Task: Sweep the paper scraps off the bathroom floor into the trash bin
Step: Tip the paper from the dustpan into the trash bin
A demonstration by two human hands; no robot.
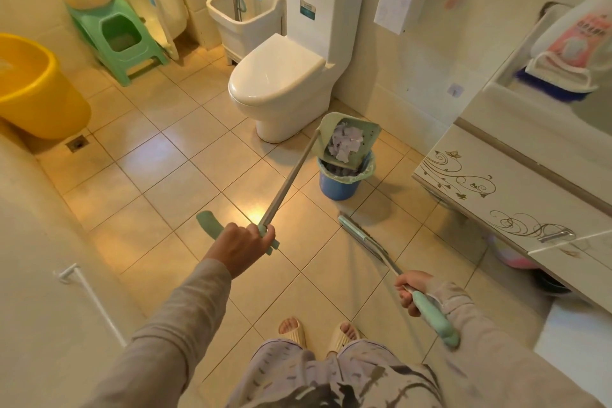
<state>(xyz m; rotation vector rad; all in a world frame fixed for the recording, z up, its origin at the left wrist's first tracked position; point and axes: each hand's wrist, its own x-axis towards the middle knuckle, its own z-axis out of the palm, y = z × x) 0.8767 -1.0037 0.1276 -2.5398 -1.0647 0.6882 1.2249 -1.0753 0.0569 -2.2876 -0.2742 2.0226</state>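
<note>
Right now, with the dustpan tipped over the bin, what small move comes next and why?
Probably tilt the dustpan steeper with the left hand: paper scraps cling inside it while its lip sits over the blue trash bin. The right hand can keep the broom aside.

Grey sleeves (pixel 185 318), patterned grey trousers (pixel 331 374), beige slippers (pixel 293 329).

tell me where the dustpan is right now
In the head view the dustpan is right of centre, tipped over the blue trash bin beside the toilet, its long handle held by the left hand.
</note>
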